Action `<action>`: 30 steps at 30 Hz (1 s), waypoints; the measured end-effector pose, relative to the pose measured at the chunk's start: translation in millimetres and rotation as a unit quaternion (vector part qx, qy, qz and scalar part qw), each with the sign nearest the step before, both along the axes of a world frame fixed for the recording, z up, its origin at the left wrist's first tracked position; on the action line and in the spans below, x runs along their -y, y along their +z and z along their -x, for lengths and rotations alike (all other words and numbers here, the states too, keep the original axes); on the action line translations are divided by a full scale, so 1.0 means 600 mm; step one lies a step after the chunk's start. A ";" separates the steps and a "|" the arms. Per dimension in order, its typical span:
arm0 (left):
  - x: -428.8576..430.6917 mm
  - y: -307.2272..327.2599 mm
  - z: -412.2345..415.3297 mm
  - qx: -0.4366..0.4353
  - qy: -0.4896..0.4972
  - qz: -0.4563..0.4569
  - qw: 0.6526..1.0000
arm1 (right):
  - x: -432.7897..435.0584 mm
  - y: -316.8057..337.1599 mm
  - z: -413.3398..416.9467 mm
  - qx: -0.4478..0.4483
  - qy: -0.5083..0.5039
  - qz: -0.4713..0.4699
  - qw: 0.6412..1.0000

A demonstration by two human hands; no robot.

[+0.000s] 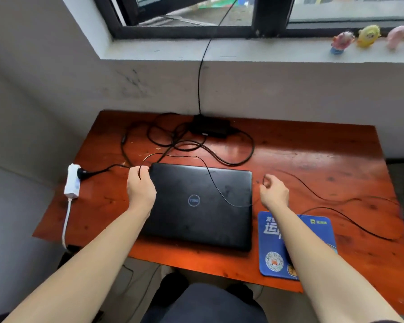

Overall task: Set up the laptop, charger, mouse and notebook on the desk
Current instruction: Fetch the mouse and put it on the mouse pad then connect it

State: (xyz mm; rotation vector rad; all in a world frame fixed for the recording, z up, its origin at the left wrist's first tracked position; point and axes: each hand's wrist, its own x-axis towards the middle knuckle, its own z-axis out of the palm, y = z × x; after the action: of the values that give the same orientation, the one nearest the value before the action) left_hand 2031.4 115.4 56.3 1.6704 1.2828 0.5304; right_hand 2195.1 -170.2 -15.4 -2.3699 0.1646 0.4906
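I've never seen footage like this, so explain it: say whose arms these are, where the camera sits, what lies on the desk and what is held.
No machine here: a person's two bare arms, filmed by one camera worn on their head, looking down. On the reddish-brown wooden desk lie a closed black laptop, a black charger brick with tangled cords, a white power strip and a blue printed mouse pad. The left hand grips a thin black cable beside the laptop's far left corner; the right hand appears to pinch it too with curled fingers. No mouse or notebook shows.
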 end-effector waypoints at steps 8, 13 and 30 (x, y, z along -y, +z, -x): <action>-0.140 0.005 0.023 0.091 0.065 0.240 0.964 | -0.237 0.151 0.009 0.166 0.090 -0.237 0.953; -0.272 0.011 0.044 0.154 0.014 0.298 0.942 | -0.366 0.145 0.041 0.143 -0.047 -0.354 0.923; -0.358 -0.183 0.129 0.084 0.038 0.455 0.886 | -0.481 -0.067 0.270 0.152 0.303 0.112 0.934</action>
State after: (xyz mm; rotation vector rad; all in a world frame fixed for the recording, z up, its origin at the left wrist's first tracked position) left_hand 1954.0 330.0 -53.3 0.7678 1.1926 0.0618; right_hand 2033.0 118.5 -55.5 -2.6658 -0.7075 0.3864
